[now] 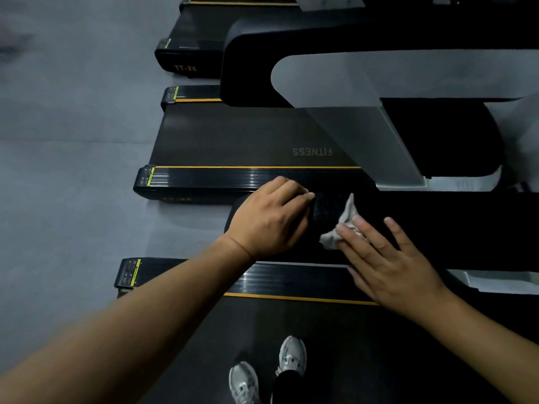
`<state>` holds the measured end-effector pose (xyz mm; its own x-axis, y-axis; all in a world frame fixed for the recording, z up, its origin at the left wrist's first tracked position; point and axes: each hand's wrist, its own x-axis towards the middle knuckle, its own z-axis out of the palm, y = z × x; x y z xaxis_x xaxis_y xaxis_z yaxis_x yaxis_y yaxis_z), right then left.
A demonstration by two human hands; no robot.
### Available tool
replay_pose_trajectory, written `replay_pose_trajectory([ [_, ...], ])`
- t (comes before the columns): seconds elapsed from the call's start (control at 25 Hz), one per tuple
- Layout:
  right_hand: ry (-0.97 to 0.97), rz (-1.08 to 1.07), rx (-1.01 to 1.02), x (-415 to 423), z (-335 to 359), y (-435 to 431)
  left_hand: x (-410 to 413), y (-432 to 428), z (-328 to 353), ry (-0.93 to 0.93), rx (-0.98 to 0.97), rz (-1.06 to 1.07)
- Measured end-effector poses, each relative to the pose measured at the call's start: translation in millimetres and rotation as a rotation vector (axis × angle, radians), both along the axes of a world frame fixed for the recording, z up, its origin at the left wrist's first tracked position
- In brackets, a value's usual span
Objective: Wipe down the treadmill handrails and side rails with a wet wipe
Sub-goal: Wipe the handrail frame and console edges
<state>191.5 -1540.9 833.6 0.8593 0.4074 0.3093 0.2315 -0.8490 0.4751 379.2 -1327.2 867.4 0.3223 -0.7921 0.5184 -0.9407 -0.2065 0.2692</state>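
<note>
Wipe (340, 227) sits under the right hand (389, 265), grip released; left hand (269, 218) grasps the handrail (437, 220).

Dim, bluish light; faint glare streaks on the glossy side rail (262, 177); wide-angle bending and softness at the edges.

Both of the person's forearms are bare from the picture's edge down to the left hand (271, 220) and the right hand (388, 266). The fingernails on the right hand are short. On the feet is a pair of silver-grey and white sneakers (291, 355) with panelled uppers, grey laces and pale soles. A black trouser leg (287, 386) covers one ankle.
</note>
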Motion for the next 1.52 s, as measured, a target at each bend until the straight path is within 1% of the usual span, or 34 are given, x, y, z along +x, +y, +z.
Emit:
replay_pose_trajectory([
  [0.12, 0.077, -0.043, 0.100, 10, 9, 18, 2, -1, 3, 0.000, -0.005, 0.036],
  [0.2, 0.124, -0.030, 0.186, 20, 20, 30, 0, 0, 4, 0.011, -0.027, 0.042],
  [0.36, 0.057, -0.160, 0.335, 13, 40, 16, -1, 0, 3, 0.035, -0.031, 0.033],
  [0.48, 0.071, -0.264, 0.446, 35, 34, 49, 2, 0, 4, 0.044, -0.045, 0.048],
  [0.6, 0.119, -0.272, 0.462, 45, 42, 45, -2, 2, 4, 0.062, -0.046, 0.026],
  [0.68, 0.119, -0.332, 0.506, 50, 49, 37, -1, 2, 3, 0.073, -0.046, 0.045],
  [0.76, 0.171, -0.375, 0.569, 66, 51, 49, 2, 1, 3, 0.082, -0.041, 0.061],
  [0.84, 0.235, -0.331, 0.612, 81, 55, 61, 3, 6, 2, 0.119, -0.055, 0.048],
  [0.92, 0.277, -0.307, 0.643, 87, 68, 46, 5, 12, -1, 0.166, -0.081, 0.030],
  [1.0, 0.307, -0.394, 0.676, 93, 79, 32, 5, 16, -4, 0.179, -0.104, 0.044],
  [1.04, 0.371, -0.431, 0.667, 100, 82, 35, 5, 16, -5, 0.178, -0.118, 0.064],
  [1.12, 0.521, -0.391, 0.605, 122, 79, 56, 5, 16, -6, 0.180, -0.165, 0.101],
  [1.2, 0.602, -0.369, 0.626, 131, 76, 58, 4, 17, -7, 0.193, -0.204, 0.108],
  [1.24, 0.600, -0.381, 0.670, 130, 79, 47, 4, 17, -8, 0.202, -0.211, 0.109],
  [1.28, 0.586, -0.440, 0.714, 126, 82, 34, 3, 17, -9, 0.209, -0.217, 0.116],
  [1.36, 0.579, -0.511, 0.700, 126, 86, 30, 2, 14, -9, 0.212, -0.240, 0.143],
  [1.52, 0.645, -0.377, 0.719, 141, 79, 61, 2, 15, -10, 0.216, -0.274, 0.160],
])
